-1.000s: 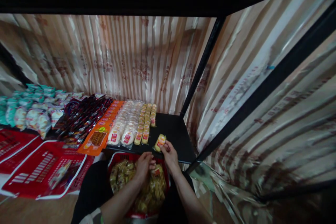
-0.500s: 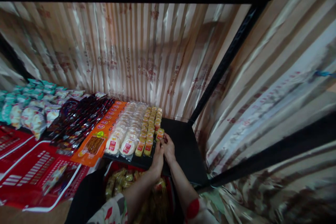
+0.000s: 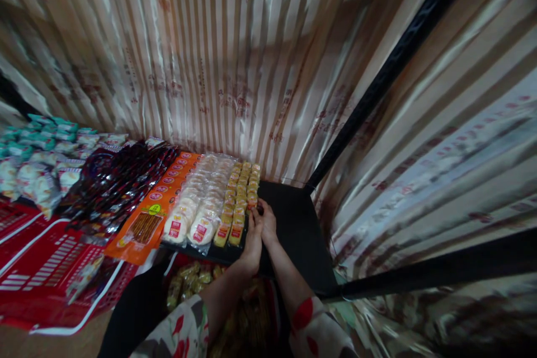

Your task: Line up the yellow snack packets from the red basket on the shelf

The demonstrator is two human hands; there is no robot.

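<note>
Side by side at the near end of the rightmost row are my left hand (image 3: 252, 241) and my right hand (image 3: 269, 222). Their fingertips close on a small yellow-wrapped snack packet (image 3: 252, 202) with a red label. It lies in line with the packets behind it, and my fingers cover its near end. Just left run two longer rows of matching yellow packets (image 3: 236, 231). Beyond those are rows of round white snacks in clear wrappers (image 3: 203, 230). All rest on a black shelf (image 3: 293, 235).
An orange snack bag (image 3: 146, 224), dark shiny packets (image 3: 117, 184) and teal-and-white bags (image 3: 46, 140) lie farther left. Red baskets (image 3: 54, 268) stand in front; one below my arms holds yellow packets (image 3: 191, 279). A black post (image 3: 377, 84) and striped curtain (image 3: 235, 56) border the shelf.
The packet in my fingers has moved back, closing the gap to its row, and both hands moved with it. The view has tilted down, so the upper shelf edge is out of sight.
</note>
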